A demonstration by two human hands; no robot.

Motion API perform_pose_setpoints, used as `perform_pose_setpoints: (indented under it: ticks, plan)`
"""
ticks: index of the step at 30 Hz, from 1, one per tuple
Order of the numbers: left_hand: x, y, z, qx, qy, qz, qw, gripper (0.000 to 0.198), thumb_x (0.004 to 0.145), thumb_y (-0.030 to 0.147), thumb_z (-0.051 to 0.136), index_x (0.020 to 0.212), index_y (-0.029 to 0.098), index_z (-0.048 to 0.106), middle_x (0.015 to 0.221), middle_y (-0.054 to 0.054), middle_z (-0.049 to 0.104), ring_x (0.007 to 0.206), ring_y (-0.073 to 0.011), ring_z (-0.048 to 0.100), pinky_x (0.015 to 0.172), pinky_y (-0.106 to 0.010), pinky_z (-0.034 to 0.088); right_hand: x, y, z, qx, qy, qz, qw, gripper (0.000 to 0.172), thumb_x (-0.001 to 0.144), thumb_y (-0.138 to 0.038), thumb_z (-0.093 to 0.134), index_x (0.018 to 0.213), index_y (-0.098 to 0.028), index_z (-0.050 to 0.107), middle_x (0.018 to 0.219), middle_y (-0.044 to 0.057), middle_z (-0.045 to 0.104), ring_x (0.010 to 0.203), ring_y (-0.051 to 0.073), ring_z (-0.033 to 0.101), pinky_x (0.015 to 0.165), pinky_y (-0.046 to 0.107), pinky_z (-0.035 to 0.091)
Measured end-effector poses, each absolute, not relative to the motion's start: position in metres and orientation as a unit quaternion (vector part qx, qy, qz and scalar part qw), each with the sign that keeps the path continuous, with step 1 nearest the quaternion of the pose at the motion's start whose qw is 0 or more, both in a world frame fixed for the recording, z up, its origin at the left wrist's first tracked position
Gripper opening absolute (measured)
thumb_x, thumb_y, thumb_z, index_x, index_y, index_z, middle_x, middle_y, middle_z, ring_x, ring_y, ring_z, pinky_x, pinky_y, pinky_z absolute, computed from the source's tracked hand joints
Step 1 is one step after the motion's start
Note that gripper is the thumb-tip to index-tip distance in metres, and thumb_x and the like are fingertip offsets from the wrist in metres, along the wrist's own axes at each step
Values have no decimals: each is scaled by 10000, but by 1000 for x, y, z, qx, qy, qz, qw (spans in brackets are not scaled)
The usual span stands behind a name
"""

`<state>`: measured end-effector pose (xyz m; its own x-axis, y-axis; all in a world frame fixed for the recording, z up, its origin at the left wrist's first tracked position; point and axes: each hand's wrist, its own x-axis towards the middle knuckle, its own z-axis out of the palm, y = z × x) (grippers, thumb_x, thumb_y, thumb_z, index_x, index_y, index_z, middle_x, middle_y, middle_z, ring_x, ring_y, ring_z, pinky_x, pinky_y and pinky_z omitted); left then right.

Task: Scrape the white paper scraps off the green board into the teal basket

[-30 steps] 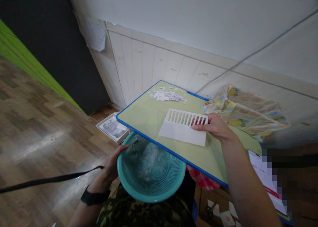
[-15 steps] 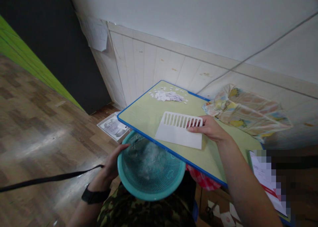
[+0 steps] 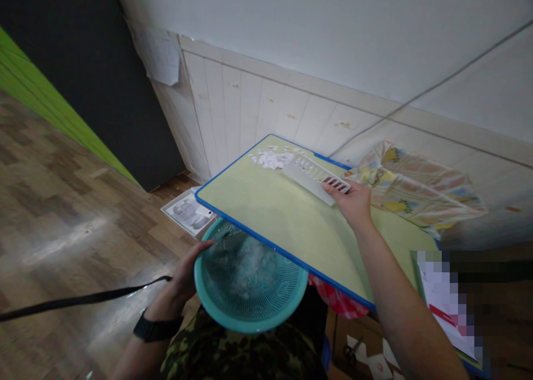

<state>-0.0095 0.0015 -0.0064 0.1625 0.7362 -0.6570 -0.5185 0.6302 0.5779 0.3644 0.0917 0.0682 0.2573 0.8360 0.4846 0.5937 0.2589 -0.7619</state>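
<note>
1. Your right grip (image 3: 353, 203) is grasping a white slotted scraper (image 3: 306, 183) by its right-hand end, with the thumb pressing beside the slots.
2. The scraper is tilting over the far part of the bench (image 3: 258, 199), slotted edge uppermost; you cannot tell whether its lower edge is touching the bench.
3. White paper scraps (image 3: 270, 158) are lying heaped near the bench's far-left corner; the scraper's left end is partly hiding them.
4. Your left grip (image 3: 188, 273) is grasping the rim of a teal basket (image 3: 250, 328), just in front of the bench's near edge.
5. The basket is extending partly beneath that edge and is holding whitish, translucent material (image 3: 251, 263).
6. A patterned cloth (image 3: 420, 188) is lying along the bench's far edge, toward the right; a white box (image 3: 187, 211) is resting on the floor, left of the bench.
</note>
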Motion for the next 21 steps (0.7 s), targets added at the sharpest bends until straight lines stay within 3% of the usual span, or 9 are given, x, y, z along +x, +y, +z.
perform_pose_setpoints:
  ticks: [5,11,16,21]
  plan:
    - [-6,2,-3,100,506,416,749,279,874,187,541,695,38,694,661,-127,642,524,-217,596,513,-307,518,347,104,63,-592,-642,104,476,294,768,-383,683,926,-155,781,788,44,755,651,193,650,593,277,468]
    - [-9,3,-8,93,498,411,758,237,858,207,571,754,34,697,703,-146,653,576,-238,611,587,-341,537,336,108,61,-576,-668,142,449,262,765,-368,685,924,-183,782,821,42,765,673,198,667,598,277,466]
    - [-9,3,-9,95,496,411,759,229,836,210,597,869,5,694,830,-194,674,646,-261,631,657,-368,548,341,107,60,-582,-653,136,464,306,771,-408,680,938,-170,776,838,43,765,699,208,676,628,287,479]
    - [-8,3,-9,76,492,411,764,230,855,209,577,828,2,674,790,-194,669,615,-260,624,621,-363,540,345,109,57,-593,-655,135,449,280,768,-384,682,934,-181,779,860,45,769,704,213,679,636,296,484]
